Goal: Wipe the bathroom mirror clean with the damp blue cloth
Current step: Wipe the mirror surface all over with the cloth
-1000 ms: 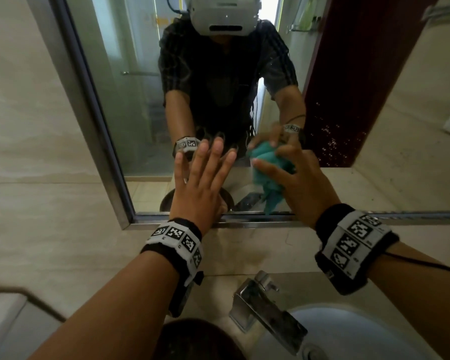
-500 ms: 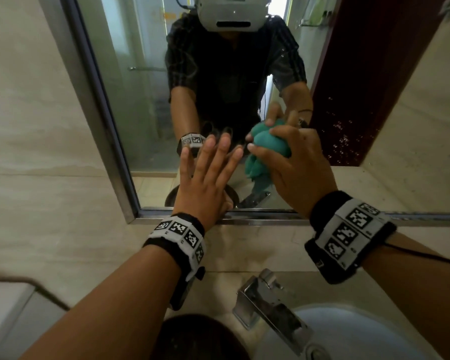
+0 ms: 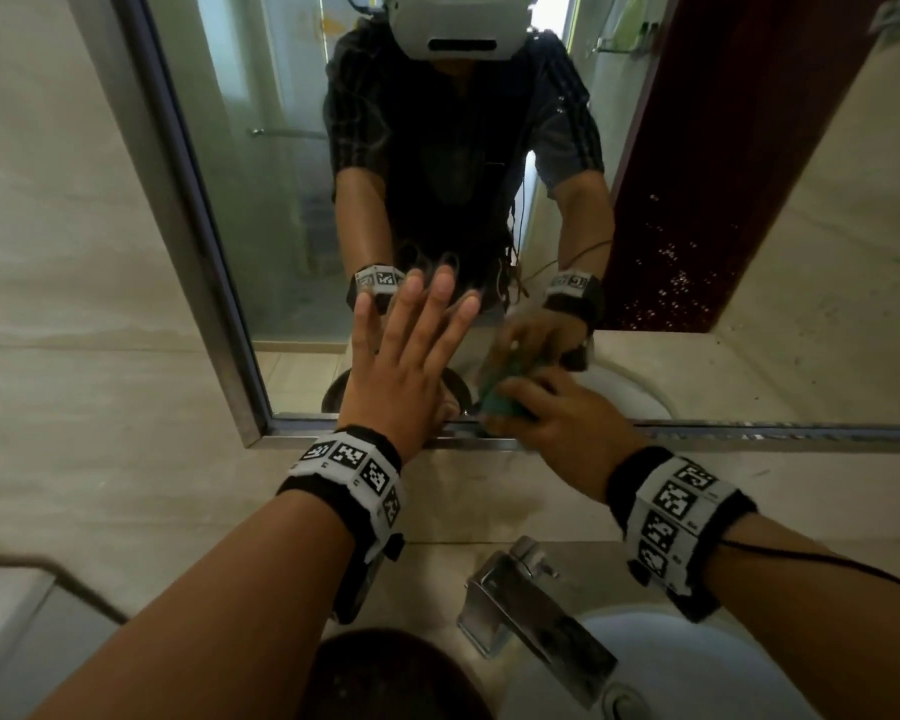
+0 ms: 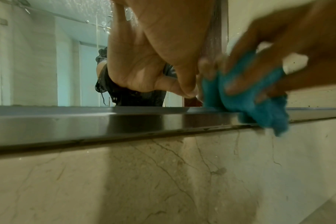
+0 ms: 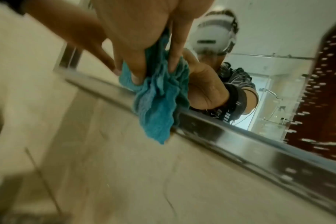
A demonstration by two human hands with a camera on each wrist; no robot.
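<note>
Cloth [image 5: 159, 98] is a teal-blue rag, bunched into soft ridges and folds, with a loose tail hanging past the steel frame [image 4: 86, 122] at the mirror's lower edge and onto the marble wall [image 4: 163, 181] below. The right hand [image 3: 567, 428] holds it against the bottom of the mirror [image 3: 261, 200], fingers [image 5: 136, 63] curled over the wad and dug into its folds, so the fabric bulges between them. In the head view only a small patch of cloth [image 3: 500, 397] shows past the knuckles. The left hand [image 3: 401, 376] lies just beside it, palm flat on the glass, fingers [image 3: 437, 304] straight and spread, holding nothing. Both wrists wear bands with black-and-white markers. Below, a chrome tap [image 3: 536, 610] stands over a white basin [image 3: 697, 678]. The glass reflects the person leaning in.
</note>
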